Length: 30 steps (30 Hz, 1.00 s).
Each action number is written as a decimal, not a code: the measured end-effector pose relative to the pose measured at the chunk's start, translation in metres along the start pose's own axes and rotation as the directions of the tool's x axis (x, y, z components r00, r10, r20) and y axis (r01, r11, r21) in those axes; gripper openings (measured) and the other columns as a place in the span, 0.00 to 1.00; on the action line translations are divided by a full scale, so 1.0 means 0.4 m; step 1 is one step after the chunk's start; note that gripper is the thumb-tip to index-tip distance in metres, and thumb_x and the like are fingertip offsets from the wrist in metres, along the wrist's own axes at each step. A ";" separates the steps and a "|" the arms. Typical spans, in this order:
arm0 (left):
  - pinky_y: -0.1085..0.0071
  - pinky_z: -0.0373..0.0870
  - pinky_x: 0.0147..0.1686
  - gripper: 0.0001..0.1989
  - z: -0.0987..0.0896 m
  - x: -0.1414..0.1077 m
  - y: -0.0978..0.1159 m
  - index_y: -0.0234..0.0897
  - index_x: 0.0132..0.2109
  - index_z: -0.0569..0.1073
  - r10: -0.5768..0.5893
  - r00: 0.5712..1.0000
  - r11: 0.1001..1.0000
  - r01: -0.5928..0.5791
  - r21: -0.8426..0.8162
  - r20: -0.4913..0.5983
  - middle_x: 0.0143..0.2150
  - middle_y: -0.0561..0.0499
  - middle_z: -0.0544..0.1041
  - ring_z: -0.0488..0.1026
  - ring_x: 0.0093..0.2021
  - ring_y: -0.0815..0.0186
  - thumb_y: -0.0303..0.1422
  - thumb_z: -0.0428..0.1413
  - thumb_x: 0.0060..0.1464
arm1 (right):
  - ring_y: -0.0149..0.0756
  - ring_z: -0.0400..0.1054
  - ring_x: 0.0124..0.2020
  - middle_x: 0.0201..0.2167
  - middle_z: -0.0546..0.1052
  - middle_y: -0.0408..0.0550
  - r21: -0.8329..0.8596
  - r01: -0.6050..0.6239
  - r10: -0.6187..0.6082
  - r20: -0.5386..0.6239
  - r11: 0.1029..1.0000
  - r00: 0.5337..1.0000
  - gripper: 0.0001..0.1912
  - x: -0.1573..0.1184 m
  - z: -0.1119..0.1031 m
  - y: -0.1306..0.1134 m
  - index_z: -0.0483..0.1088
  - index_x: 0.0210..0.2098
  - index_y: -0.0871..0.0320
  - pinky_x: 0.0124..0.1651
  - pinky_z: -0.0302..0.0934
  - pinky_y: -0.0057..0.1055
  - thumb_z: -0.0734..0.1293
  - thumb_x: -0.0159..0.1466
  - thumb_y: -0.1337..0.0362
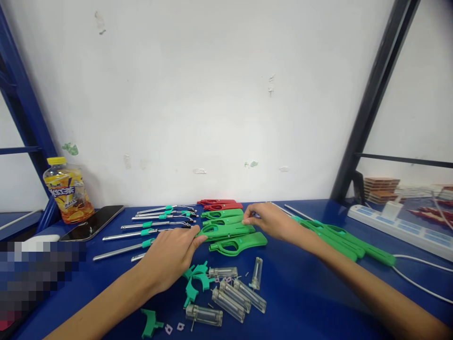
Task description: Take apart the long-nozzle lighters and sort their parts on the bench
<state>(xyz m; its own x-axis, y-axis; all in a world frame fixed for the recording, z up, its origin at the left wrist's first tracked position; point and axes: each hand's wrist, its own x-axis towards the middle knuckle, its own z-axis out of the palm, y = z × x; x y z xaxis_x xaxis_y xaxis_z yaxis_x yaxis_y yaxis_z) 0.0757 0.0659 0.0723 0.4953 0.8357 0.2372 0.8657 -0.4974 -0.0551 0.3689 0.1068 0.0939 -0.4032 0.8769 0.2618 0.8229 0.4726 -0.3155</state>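
Note:
Near the middle of the blue table lies a row of lighter casings. My left hand pinches the front end of one green lighter casing between thumb and fingers. At its rear, my right hand has its fingertips closed on the upper edge. Another green casing with a looped trigger guard lies just nearer to me. Behind are more green casings and red casings. Metal lighter tubes with teal pieces and wires lie left, partly hidden by my left hand.
Clear fuel tanks, teal triggers and small pale clips lie in front. Green lighters lie under my right forearm. A drink bottle and phone are left; a power strip is right.

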 end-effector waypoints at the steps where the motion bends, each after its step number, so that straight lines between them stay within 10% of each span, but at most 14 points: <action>1: 0.60 0.67 0.35 0.25 -0.001 0.000 0.000 0.38 0.49 0.71 -0.010 1.000 1.000 0.010 -0.010 -0.003 0.39 0.44 0.80 0.78 0.41 0.51 0.44 0.33 0.72 | 0.38 0.73 0.37 0.36 0.81 0.45 0.009 0.000 0.000 -0.009 1.000 1.000 0.07 0.001 -0.001 0.003 0.77 0.37 0.54 0.37 0.58 0.30 0.67 0.67 0.60; 30: 0.64 0.63 0.32 0.25 0.005 0.001 -0.012 0.38 0.46 0.71 -0.074 0.994 0.996 0.071 -0.047 -0.086 0.33 0.47 0.78 0.78 0.37 0.55 0.45 0.33 0.71 | 0.34 0.66 0.26 0.27 0.77 0.41 -0.081 0.110 -0.125 -0.209 0.991 0.970 0.08 -0.003 -0.008 -0.027 0.68 0.41 0.52 0.31 0.49 0.30 0.59 0.73 0.60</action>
<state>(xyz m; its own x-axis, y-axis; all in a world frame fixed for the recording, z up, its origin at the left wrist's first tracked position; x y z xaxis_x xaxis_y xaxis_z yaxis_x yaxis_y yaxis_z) 0.0719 0.0689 0.0708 0.4215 0.8473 0.3231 0.8941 -0.4477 0.0078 0.3619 0.1003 0.0999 -0.4101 0.7729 0.4842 0.8033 0.5575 -0.2096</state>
